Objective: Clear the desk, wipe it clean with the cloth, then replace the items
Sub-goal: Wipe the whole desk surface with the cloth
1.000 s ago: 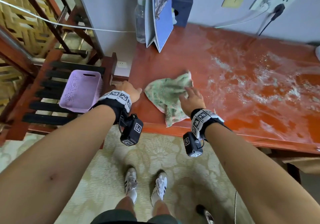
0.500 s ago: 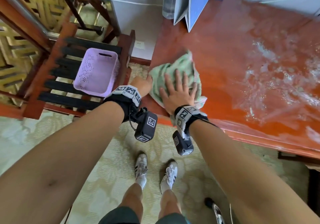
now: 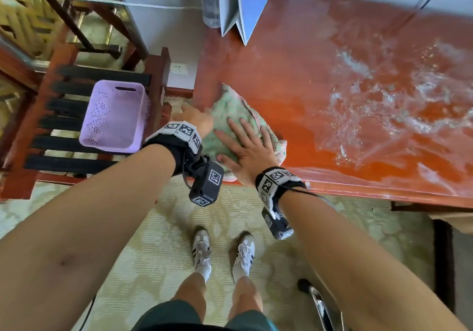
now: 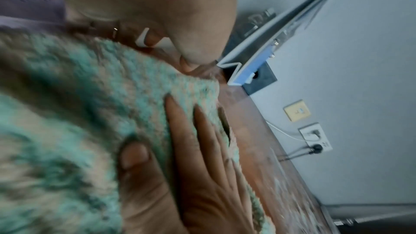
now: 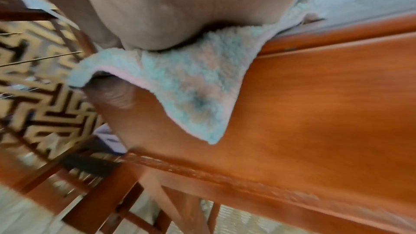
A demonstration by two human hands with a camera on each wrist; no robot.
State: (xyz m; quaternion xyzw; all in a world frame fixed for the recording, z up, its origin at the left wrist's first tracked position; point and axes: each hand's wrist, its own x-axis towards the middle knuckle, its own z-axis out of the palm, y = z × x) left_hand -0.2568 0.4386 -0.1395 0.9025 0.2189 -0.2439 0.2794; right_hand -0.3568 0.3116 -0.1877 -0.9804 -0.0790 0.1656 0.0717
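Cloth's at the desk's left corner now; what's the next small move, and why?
Probably sweep the cloth rightward under the flat right hand: it sits at the desk corner, while wet streaks remain to the right.

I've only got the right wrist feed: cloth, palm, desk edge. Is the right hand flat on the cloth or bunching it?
Observer: Flat. The right hand presses the cloth with fingers straight and spread.
Operator: Where's the left hand?
Observer: The left hand is at the left edge of the desk, beside the cloth; its fingers are hidden.
Operator: Anything left to wipe?
Observer: Yes, wet streaks cover the desktop to the right of the cloth.
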